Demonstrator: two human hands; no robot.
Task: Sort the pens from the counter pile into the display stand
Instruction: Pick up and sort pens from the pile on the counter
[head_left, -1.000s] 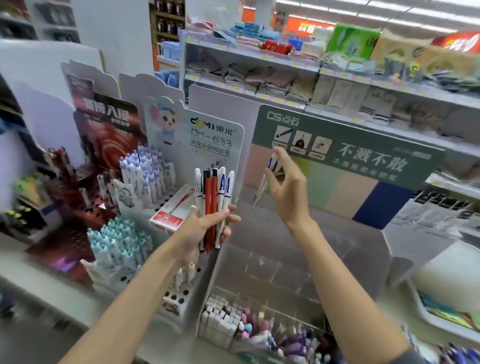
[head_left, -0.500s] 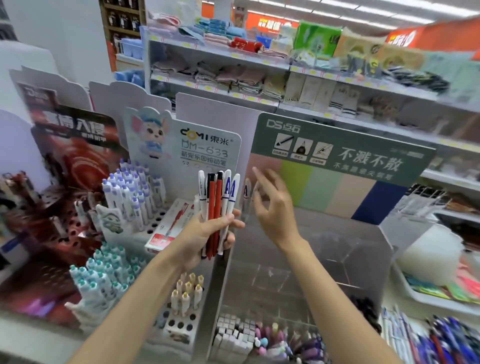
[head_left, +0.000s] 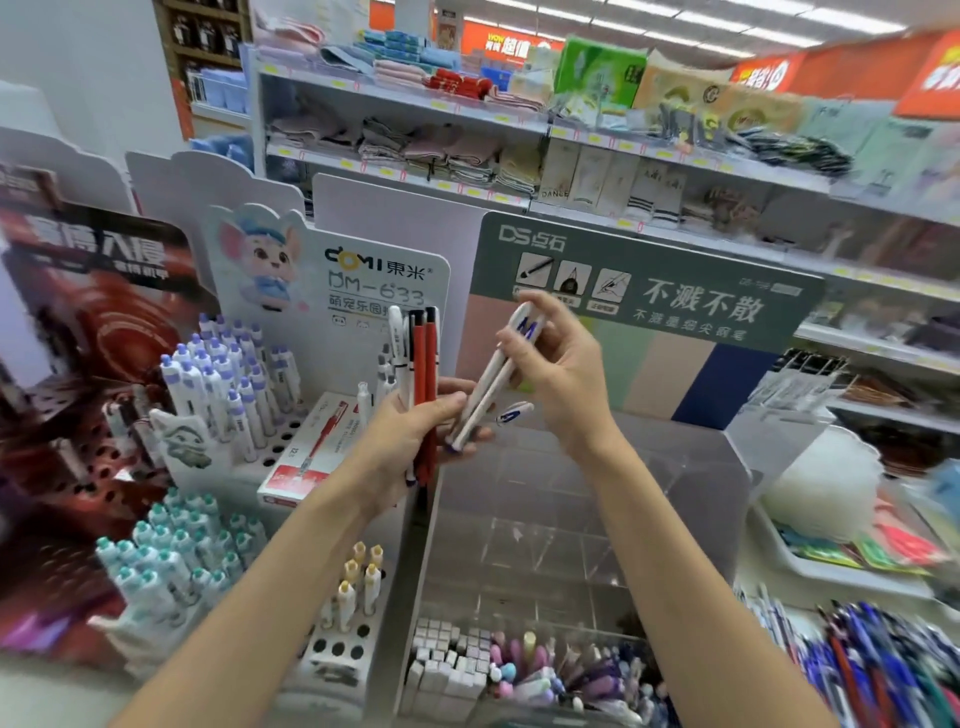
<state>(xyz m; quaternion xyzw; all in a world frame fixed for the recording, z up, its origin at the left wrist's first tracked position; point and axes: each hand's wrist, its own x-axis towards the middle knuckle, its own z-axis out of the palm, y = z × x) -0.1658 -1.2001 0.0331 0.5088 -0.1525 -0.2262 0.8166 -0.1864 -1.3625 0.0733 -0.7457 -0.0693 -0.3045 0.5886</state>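
Up top, ceiling strip lights run bright across the shop, with an orange banner glowing beneath them. Far left there's a plain white wall, and tucked beside it a wooden shelf lined with dark bottles. Straight ahead stands a grey metal shelving unit: folded towels stacked on two levels, a green tissue pack up high, boxed socks to the right. A pale counter shows at lower left.

Both forearms bare to frame edge; left hand, right hand bare.
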